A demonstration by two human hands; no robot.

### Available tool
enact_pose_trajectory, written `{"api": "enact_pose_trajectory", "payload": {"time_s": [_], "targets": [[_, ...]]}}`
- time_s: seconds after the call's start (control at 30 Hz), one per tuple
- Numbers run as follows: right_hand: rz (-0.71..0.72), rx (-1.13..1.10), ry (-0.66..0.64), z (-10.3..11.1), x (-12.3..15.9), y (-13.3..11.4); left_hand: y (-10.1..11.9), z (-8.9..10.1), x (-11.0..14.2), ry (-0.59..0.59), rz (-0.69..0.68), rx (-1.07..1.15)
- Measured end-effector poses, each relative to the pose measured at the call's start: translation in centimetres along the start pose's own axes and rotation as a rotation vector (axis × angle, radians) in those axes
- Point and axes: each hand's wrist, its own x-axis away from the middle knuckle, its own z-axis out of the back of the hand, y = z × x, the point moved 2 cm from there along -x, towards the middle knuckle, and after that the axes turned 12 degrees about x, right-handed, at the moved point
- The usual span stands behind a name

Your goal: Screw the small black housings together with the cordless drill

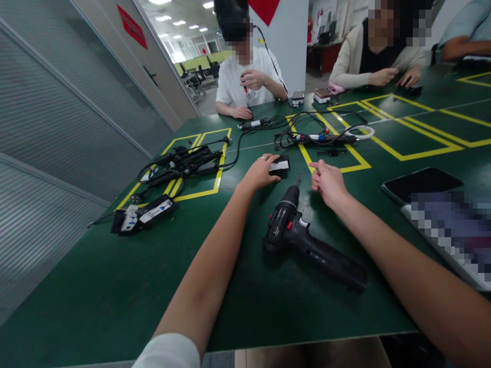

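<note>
My left hand (263,171) has its thumb and fingers around the left end of a small black case (283,164) with a white label, which lies on the green table. To its right, my right hand (328,184) is off the case, its fingers curled together; whatever they may pinch is too small to make out. Between my forearms a black cordless drill (286,225) rests on its side. Its thin bit (298,178) points away from me, toward the gap between my hands.
At left lies a heap of black cables and adapters (192,163) by labelled black pieces (157,209). Beyond my hands are a corded pen-shaped tool (322,138) and a white ring (360,133). A phone (422,184) lies right. Co-workers (249,76) sit across the table (215,240).
</note>
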Motion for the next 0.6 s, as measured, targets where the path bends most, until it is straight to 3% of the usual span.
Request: {"api": "enact_pose_trajectory", "payload": {"time_s": [0.1, 0.3, 0.43, 0.6], "targets": [[0.212, 0.182, -0.007, -0.8, -0.5, 0.1, -2.1, -1.3, 0.8, 0.072, 0.023, 0.026], [0.576, 0.754, 0.048, -2.7, -1.9, -0.1, -1.5, -1.3, 1.2, 0.151, -0.052, 0.145], [0.610, 1.047, 0.014, -3.7, -2.7, 0.4, -1.5, -0.7, 1.2, 0.162, 0.017, 0.306], [0.636, 1.088, -0.089, -3.9, -3.8, 0.8, -1.9, -0.7, 1.2, 0.157, 0.070, 0.442]]}}
